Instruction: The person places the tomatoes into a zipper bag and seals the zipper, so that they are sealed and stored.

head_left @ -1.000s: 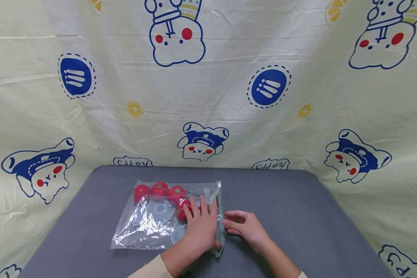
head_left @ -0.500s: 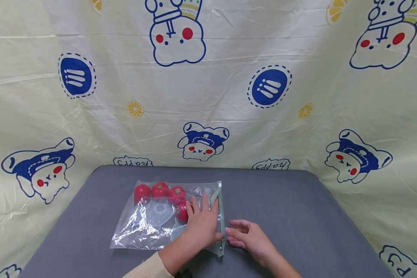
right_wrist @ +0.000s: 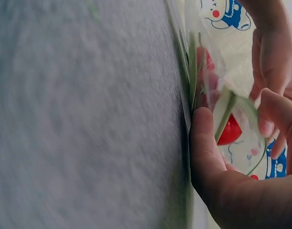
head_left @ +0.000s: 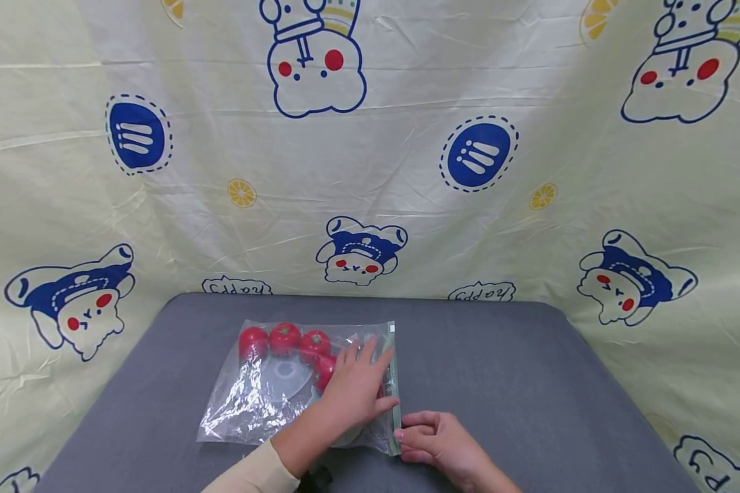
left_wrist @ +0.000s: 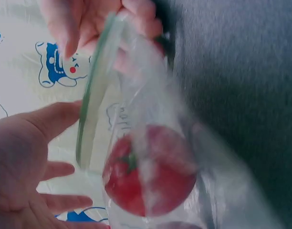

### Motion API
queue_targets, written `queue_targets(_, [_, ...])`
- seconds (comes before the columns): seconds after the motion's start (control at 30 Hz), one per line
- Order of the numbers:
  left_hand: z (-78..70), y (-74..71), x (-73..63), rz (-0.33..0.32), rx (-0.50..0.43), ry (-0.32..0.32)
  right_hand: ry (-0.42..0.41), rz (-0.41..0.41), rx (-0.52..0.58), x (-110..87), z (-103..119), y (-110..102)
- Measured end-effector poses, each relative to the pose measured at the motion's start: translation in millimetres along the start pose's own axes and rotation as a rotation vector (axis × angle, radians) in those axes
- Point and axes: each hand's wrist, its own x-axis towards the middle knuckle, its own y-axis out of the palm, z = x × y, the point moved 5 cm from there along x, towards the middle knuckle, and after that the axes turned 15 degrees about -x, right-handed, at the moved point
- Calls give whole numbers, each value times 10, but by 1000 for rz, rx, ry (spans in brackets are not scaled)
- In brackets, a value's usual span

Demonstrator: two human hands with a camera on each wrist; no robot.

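A clear resealable bag (head_left: 231, 418) with a green zip strip (head_left: 394, 373) along its right edge lies on the table. Several red tomatoes (head_left: 285, 338) show through the plastic, along with pale round shapes. Across the bag's right part rests my left hand (head_left: 354, 390), its fingers spread and fairly straight, hiding some contents. Near the strip's lower end, my right hand (head_left: 440, 445) has its fingers curled at the edge, thumb against the strip. From the right wrist, the green strips (right_wrist: 225, 114) stand apart between thumb and fingers; a tomato (right_wrist: 230, 131) shows behind.
The grey table (head_left: 499, 370) extends beyond the bag on both sides. A printed cloth (head_left: 370, 157) with cartoon figures hangs behind and around it. Something dark (head_left: 316, 478) sits under the left wrist, too cut off to identify.
My right hand has moved down along the zip edge and back in to touch it. My left hand has shifted slightly, and the folded upper part of the strip now lies straighter.
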Motion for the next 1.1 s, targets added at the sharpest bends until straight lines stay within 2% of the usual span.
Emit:
queue_targets(0.27, [109,-141,124,-25,-28,87,-11,23,3,15,2,89])
queue_targets(0.37, [180,-205,200,-12,-93,61,-15,14,5,25,3,96])
queue_targets(0.53, [324,-285,384,56,-223,15,-26,13,9,32,8,94])
queue_targets(0.7, [442,-319,573,115,-321,2,-49,14,5,35,4,99])
queue_targets(0.93, [493,-292,831,128,-336,53,-44,4,-33,42,-2,111])
queue_targets(1.1, [508,-270,984,159,-357,29,-47,16,-62,54,-15,108])
